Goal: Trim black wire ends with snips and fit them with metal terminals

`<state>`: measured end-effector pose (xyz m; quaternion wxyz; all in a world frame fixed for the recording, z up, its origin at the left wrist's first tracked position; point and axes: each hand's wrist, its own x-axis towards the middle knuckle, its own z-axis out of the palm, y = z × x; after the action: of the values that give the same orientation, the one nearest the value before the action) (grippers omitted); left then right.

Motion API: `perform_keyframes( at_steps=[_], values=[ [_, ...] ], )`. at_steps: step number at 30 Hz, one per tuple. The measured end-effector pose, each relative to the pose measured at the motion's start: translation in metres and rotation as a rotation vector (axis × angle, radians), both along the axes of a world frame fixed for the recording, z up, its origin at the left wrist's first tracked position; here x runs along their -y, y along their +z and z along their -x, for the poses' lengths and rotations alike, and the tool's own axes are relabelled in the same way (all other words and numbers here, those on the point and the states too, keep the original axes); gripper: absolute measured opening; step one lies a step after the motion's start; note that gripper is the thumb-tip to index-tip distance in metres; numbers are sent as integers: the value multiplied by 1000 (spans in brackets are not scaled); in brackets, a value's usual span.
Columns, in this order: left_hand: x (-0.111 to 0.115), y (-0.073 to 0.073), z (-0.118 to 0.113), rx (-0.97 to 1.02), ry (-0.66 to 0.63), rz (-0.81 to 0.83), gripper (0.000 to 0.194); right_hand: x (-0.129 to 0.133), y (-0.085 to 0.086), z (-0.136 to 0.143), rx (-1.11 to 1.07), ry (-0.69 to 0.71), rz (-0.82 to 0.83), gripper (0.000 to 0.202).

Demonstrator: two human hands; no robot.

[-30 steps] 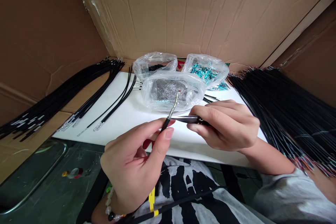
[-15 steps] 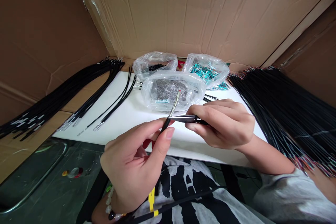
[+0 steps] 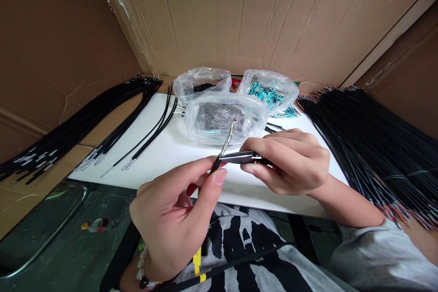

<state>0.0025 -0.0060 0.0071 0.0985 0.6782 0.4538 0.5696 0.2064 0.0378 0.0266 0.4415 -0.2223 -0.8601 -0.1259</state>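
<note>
Between the thumb and forefinger of my left hand (image 3: pixel 181 207) is a black cable, pinched close to its stripped end. A silvery foil or braid layer (image 3: pixel 228 139) sticks up from the black jacket, with a small reddish tip. My right hand (image 3: pixel 287 162) is closed around small black cutting pliers (image 3: pixel 239 158), whose handles are mostly covered by the fingers. The plier tips touch the cable where the jacket meets the silvery part. A clear plastic bag (image 3: pixel 193 123) filled with fine silvery strands stands just behind the cable.
Behind it are a clear bag (image 3: pixel 181 93) with black scraps and another (image 3: pixel 290 91) with teal foil pieces. Black cables (image 3: pixel 112 107) with stripped ends lie at left. A large cable bundle (image 3: pixel 379 141) fills the right. Cardboard walls (image 3: pixel 222 18) enclose the white tabletop (image 3: pixel 164 164).
The pliers have turned slightly, and their tips now sit a little lower on the cable, at the jacket's edge. Both hands have barely shifted.
</note>
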Motion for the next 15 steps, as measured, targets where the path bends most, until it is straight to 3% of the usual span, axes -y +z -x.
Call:
perform_keyframes(
  at_steps=[8, 15],
  values=[
    [-2, 2, -1, -2, -51, 30, 15, 0, 5, -1, 2, -2, -29, 20],
    [-2, 4, -6, 71, -67, 105, 17, 4, 16, -15, -121, -111, -146, 23]
  ],
)
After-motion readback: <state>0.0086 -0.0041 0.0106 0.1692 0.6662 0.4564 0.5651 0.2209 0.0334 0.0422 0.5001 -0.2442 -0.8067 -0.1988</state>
